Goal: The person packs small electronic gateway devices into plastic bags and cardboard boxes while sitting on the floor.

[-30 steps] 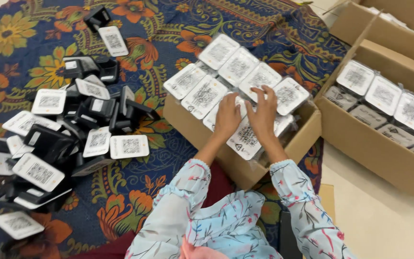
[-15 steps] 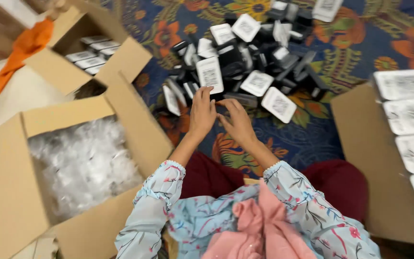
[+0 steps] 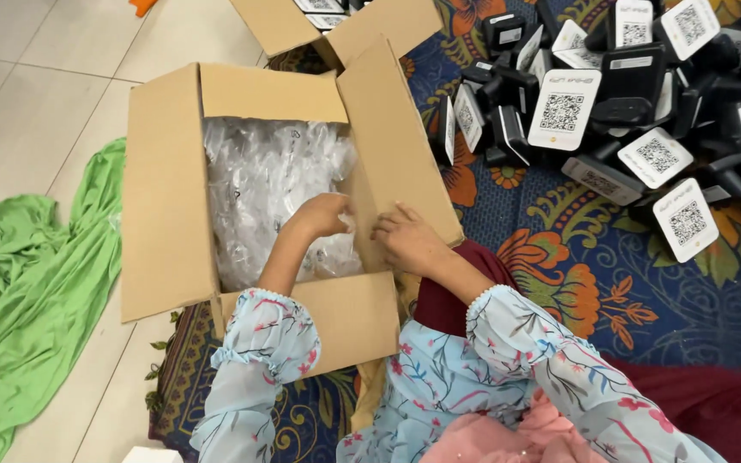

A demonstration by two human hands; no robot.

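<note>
- The open cardboard box (image 3: 169, 180) sat on the floor at the person's left, its four flaps spread outward, the plain brown card unmarked on the sides in view.
- It was filled with clear plastic bags (image 3: 255, 184), crinkled, glossy and heaped loosely; what they contained could not be made out.
- The left hand (image 3: 323, 214) reached down inside the box, fingers curled into the bags near the right wall; whether it had actually closed on one could not be told.
- The right hand (image 3: 409, 242) lay loosely open, palm down on the box's right flap (image 3: 392, 137), gripping nothing.
- A pile of black devices with white code cards (image 3: 636, 103) lay well apart to the right on a floral blue cloth (image 3: 576, 249).
- A green cloth (image 3: 27, 291) lay crumpled on the tiled floor, left of the box.
</note>
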